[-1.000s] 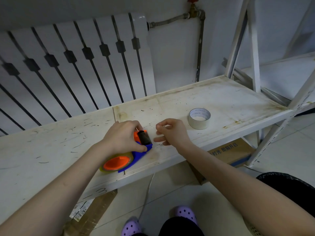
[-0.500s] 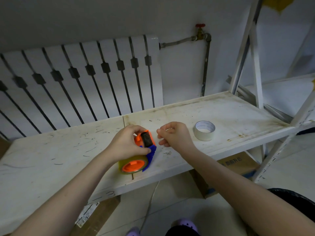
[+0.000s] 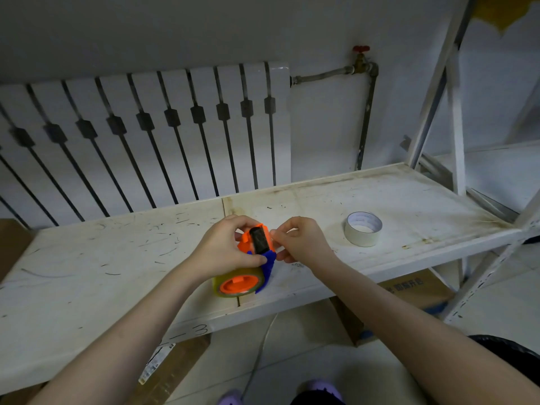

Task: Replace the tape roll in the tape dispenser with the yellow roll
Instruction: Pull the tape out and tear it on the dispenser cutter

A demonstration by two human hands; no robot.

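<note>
At frame centre, the left hand [image 3: 223, 252] has its fingers wrapped around the dispenser [image 3: 257, 252], held just above the bench [image 3: 87, 273]. The yellow roll [image 3: 238, 283] sits on the dispenser's orange hub. The right hand [image 3: 301, 241] pinches at the dispenser's top edge, fingers closed. A white roll [image 3: 363, 229] stands right of centre.

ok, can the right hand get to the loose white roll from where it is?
Probably yes. The white roll sits alone on the shelf, right of the right hand, with bare shelf between them. But that hand's fingers are pinched at the dispenser and would have to let go first.
</note>
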